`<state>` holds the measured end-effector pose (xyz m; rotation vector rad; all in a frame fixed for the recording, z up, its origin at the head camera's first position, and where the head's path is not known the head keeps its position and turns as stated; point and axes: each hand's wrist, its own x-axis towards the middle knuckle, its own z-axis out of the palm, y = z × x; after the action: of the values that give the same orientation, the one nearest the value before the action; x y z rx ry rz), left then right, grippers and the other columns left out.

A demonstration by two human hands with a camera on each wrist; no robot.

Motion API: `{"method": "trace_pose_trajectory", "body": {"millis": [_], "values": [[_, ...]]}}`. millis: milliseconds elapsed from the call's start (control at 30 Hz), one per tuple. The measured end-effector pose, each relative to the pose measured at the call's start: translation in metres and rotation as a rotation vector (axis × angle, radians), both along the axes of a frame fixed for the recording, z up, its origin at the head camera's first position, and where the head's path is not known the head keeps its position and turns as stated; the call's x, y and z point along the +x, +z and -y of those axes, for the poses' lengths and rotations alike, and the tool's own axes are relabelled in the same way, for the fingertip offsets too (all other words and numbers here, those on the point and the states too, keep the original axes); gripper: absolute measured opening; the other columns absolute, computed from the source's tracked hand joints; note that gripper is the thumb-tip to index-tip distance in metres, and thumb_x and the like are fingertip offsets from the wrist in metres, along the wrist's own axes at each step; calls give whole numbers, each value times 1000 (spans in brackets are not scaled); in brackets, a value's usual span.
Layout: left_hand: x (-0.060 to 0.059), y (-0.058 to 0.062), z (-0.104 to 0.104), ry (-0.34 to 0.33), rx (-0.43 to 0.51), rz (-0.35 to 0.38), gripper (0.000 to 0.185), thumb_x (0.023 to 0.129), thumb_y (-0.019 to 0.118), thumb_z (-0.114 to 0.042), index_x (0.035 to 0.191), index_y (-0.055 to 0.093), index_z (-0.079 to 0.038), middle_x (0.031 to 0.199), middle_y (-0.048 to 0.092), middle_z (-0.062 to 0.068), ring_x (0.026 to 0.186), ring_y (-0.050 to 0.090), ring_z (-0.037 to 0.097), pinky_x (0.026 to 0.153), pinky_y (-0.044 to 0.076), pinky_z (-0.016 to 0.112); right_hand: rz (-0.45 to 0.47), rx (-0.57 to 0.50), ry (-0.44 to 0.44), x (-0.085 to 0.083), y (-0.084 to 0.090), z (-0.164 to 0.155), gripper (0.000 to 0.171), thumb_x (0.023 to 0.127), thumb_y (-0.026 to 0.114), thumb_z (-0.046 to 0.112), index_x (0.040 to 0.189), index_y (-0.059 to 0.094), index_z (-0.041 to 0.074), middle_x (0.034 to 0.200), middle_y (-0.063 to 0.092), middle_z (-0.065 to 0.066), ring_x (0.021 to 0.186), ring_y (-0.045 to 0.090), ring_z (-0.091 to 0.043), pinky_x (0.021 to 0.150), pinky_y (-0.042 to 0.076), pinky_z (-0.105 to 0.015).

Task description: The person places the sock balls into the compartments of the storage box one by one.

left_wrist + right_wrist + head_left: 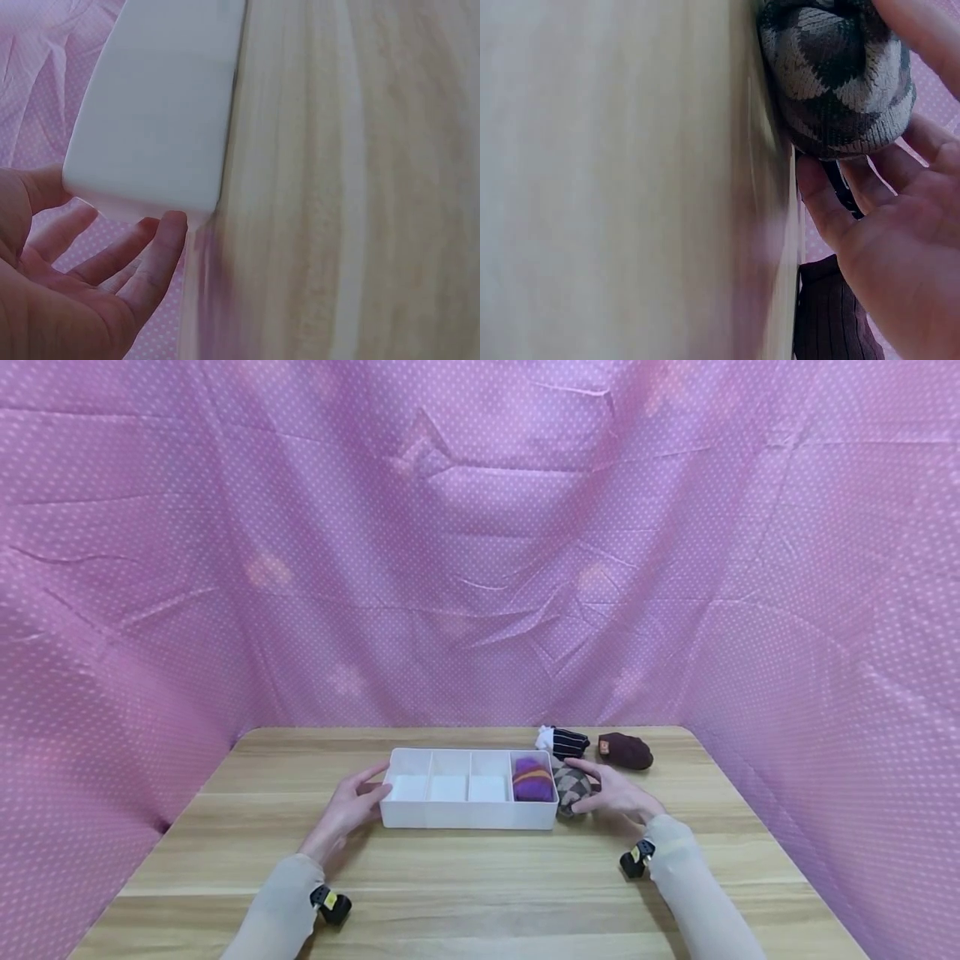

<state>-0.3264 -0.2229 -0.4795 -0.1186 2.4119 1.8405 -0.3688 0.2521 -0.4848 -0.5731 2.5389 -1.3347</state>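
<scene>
While your left hand (351, 806) rests with relaxed, straight fingers against the left end wall of the white divided box (468, 817), your right hand (613, 792) curls round the grey argyle sock roll (572, 787) and grips it from its right side. That roll sits on the tabletop (480, 877), touching the outside of the box's right end, so it lies to the left of your right palm and is far nearer to that hand than to the other. The box runs with its long axis left to right across your view; three compartments are bare and the rightmost holds a purple and orange sock roll (532, 779). Beyond the right hand, near the far edge, lie a dark striped sock roll (564, 742) and a maroon sock roll (626, 751), apart from each other. The surface is pale wood grain, enclosed on three sides by a pink dotted curtain (480, 552).
</scene>
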Motion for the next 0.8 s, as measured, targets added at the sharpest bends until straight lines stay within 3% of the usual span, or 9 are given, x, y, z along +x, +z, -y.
{"method": "trace_pose_trajectory", "body": {"millis": [300,567,800], "values": [[-2,-1,3,-20,19,-16,55,99,58,-23,151,39,-19,142,46,28,117,60,33,94,58,40,8,-14,19,1,-2,-1,93,73,85,15,151,36,12,133,52,-23,109,56,-26,94,50,-33],[-5,-1,5,-18,23,-9,58,97,61,-27,150,39,-19,143,47,26,119,59,33,96,57,39,-37,15,20,-1,-4,-4,93,72,85,18,150,36,8,144,44,-24,123,49,-35,111,37,-57],[-5,-2,6,-19,38,-12,58,96,62,-25,149,41,-17,143,47,27,119,59,35,95,57,40,-21,17,30,-2,-4,-4,95,72,85,17,151,33,8,151,36,-26,132,42,-41,114,29,-65]]}}
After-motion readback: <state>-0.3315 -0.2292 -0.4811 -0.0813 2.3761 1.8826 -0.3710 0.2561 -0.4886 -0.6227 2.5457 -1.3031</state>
